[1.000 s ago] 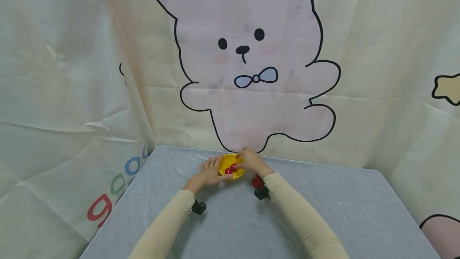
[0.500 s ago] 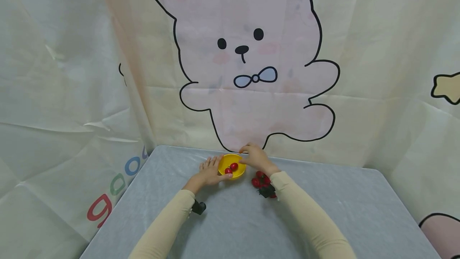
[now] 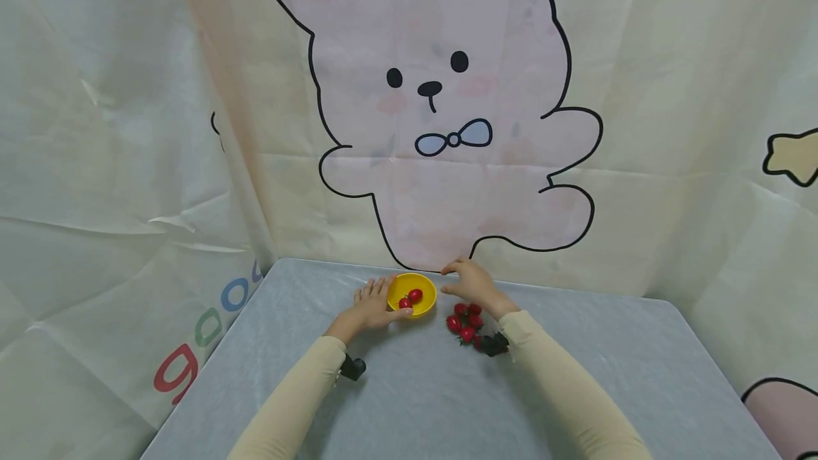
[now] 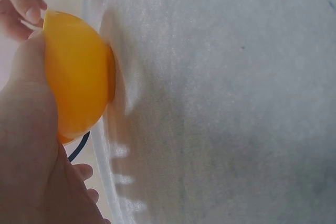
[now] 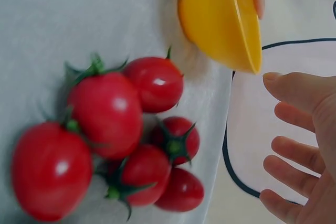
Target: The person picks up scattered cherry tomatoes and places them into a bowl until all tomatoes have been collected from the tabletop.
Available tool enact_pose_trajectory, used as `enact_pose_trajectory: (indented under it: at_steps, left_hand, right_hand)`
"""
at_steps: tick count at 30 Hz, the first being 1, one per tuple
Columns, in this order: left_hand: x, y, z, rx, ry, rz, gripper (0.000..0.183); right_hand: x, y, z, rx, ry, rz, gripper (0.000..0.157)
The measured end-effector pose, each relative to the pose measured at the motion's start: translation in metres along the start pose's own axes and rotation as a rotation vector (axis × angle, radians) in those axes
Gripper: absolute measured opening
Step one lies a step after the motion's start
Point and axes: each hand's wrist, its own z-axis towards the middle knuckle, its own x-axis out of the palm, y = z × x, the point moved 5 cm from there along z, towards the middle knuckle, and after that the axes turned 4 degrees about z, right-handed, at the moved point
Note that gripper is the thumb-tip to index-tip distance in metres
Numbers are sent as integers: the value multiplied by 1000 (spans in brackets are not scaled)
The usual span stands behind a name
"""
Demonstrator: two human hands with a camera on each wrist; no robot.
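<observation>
A yellow bowl point(image 3: 423, 308) stands near the far edge of the table with two small red tomatoes point(image 3: 416, 296) in it. My left hand point(image 3: 371, 307) rests against the bowl's left side, fingers straight and spread, thumb along the near rim. In the left wrist view that thumb point(image 4: 31, 59) lies at the rim of the bowl point(image 4: 79, 72). Right of the bowl, my right hand point(image 3: 474, 285) holds nothing, its fingers spread and loosely bent. The right wrist view shows its thumb tip close to the rim. Beneath the right wrist lies a cluster of tomatoes point(image 5: 105, 114) with green stems.
A grey cloth covers the table point(image 3: 409, 403). Directly behind its far edge hangs a curtain point(image 3: 645, 233) printed with a cartoon animal. Each wrist carries a black camera mount; the right one point(image 3: 493, 344) overlaps part of the tomato cluster in the head view.
My right hand has moved out of the bowl and to the right, leaving both tomatoes inside. More of the cluster now shows beneath its wrist. My left hand keeps its place.
</observation>
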Motion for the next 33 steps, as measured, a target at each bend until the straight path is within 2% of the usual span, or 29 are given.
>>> enact_pose_trajectory:
  at_steps: [5,16,26,33]
  left_hand:
    - [-1,-1,-1,-3,0,-1,102]
    - [-1,0,-2,-5,6,-14,101]
    - [-2,0,-3,-18,8,-14,102]
    - [0,0,-2,-20,11,-24,103]
  right_hand:
    - [-1,-15,-7,30,14,-6,36]
    - [-13,-47,-31,36,32,66,35]
    - [-10,-63,-38,58,48,79,31]
    - [-10,-71,-42,66,64,36,28]
